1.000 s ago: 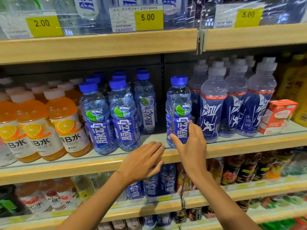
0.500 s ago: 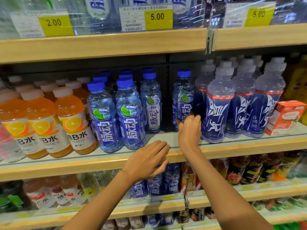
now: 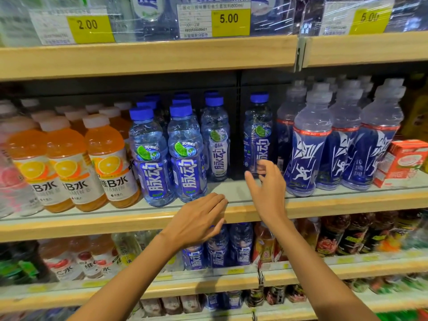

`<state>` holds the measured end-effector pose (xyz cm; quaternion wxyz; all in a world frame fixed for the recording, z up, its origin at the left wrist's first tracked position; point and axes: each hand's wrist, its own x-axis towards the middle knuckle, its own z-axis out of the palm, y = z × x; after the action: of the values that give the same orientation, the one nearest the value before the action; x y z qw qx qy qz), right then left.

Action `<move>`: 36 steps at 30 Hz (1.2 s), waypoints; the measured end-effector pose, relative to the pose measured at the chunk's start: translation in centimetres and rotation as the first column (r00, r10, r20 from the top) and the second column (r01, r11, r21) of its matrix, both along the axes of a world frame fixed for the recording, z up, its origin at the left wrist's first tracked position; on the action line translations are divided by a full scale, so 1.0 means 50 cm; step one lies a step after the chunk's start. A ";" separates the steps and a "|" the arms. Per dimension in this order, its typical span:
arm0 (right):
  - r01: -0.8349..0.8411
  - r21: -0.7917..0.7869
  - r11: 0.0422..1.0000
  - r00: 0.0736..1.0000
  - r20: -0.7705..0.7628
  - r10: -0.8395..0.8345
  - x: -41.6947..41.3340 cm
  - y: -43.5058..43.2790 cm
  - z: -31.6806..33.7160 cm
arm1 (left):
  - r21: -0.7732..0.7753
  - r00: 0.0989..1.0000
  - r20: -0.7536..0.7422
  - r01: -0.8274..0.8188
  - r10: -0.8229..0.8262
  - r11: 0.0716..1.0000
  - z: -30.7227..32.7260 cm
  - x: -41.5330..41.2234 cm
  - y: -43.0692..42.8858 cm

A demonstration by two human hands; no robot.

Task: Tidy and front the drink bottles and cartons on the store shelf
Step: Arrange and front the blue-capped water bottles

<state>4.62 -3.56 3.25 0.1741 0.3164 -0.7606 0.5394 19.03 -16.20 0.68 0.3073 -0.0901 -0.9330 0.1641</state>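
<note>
Wooden store shelves [image 3: 148, 54] fill our view; price tags read 2.00 [image 3: 87, 24] and 5.00 [image 3: 228, 18]. Orange bottles [image 3: 67, 167] marked "B水" stand left of blue-capped bottles [image 3: 187, 158]. Our left hand [image 3: 196, 220] rests flat-fingered on the shelf edge; our right hand [image 3: 266, 188], fingers loosely spread, hovers before a set-back bottle [image 3: 258, 133], empty

A lone bottle [image 3: 257, 133] stands set back, seemingly behind the front row [image 3: 171, 156], left of a carton [image 3: 403, 162].
</note>
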 end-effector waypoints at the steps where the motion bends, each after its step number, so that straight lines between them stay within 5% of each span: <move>1: -0.092 -0.023 0.995 0.994 0.054 0.093 0.006 -0.003 -0.002 | -0.029 1.000 -0.004 0.006 -0.006 1.000 -0.001 0.001 -0.005; 6: -0.277 0.019 0.961 0.931 0.253 0.263 0.000 -0.065 0.019 | -0.163 0.999 -0.029 0.013 -0.018 0.986 -0.012 -0.006 -0.017; 23: -0.420 -0.127 0.899 0.825 0.359 0.436 -0.032 -0.194 0.044 | -0.104 0.997 -0.079 0.003 -0.011 0.995 -0.016 -0.003 -0.017; 26: -0.360 -0.124 0.925 0.867 0.323 0.381 -0.026 -0.172 0.045 | -0.083 0.998 -0.055 -0.016 0.011 0.996 -0.010 0.000 -0.010; 33: -0.322 -0.036 0.946 0.917 0.236 0.321 0.007 -0.050 0.105 | 0.250 0.992 0.033 -0.123 0.119 0.960 0.021 0.009 0.043; 36: -0.379 -0.063 0.923 0.881 0.281 0.380 0.030 0.013 0.111 | 0.575 0.980 0.043 -0.183 0.194 0.798 0.037 0.013 0.066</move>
<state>6.14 -2.93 8.78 -0.0465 0.3766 -0.6995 0.6056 19.69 -12.89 2.53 0.3107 0.1018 -0.9403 -0.0950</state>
